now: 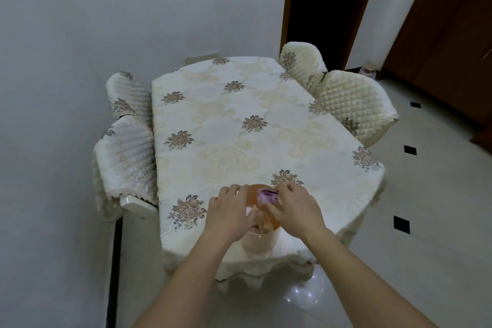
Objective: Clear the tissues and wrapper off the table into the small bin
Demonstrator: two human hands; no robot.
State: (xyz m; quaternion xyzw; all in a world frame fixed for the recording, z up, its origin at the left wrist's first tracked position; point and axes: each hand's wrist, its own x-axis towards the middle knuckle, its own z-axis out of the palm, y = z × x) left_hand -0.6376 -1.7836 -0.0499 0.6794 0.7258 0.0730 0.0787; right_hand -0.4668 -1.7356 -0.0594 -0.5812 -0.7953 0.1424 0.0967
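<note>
Bin (262,243) is parked right at the near edge of the table (213,104), basically on the lip closest to the person, and both hands are over its mouth. Left hand (229,210) lies across the left rim with the fingers mostly straight and relaxed, thumb against a white tissue (249,211) that's poking out of the top. Right hand (292,210) comes in from the other side with the fingers bent down onto a purple wrapper (267,196), which sits in the bin's opening between the two hands. Honestly can't tell if that hand is pinching the wrapper or just pressing on it.

Room to move: past the fingertips of both hands there's a long run of flowered cream cloth to the far edge. Out to the side of the right hand the table drops off to tiled floor (426,221). The left hand's side is tighter, with chairs (125,157) tucked against the table edge and the wall (66,88) just behind them.

Any print on the wrapper is too blurry to read.

Counts: one bin, one wrapper, one bit of tissue showing, four padded chairs (two off each hand's side), and three little black squares in the floor tiles.
</note>
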